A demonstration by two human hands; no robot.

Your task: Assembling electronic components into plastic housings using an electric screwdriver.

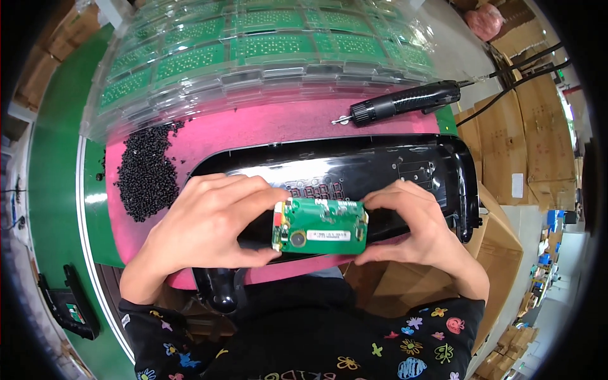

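Between my two hands I hold a green circuit board [329, 221], with a white label strip and a small round dark part on its face. My left hand [218, 218] pinches its left edge, beside a red and a yellow connector. The thumb and fingers of my right hand [408, 218] grip the right edge. Behind and below the board lies a long glossy black plastic housing [373, 158] with digit-shaped cutouts, partly hidden by the board and my hands. Its rounded end [218, 288] shows under my left forearm.
On the pink mat [253, 120] lie a heap of small black screws [145, 171] at left and a black electric screwdriver [405, 102] at the back right. Stacked clear trays [266, 47] of green boards stand behind. Cardboard boxes [519, 139] are at right; another black housing [69, 304] is far left.
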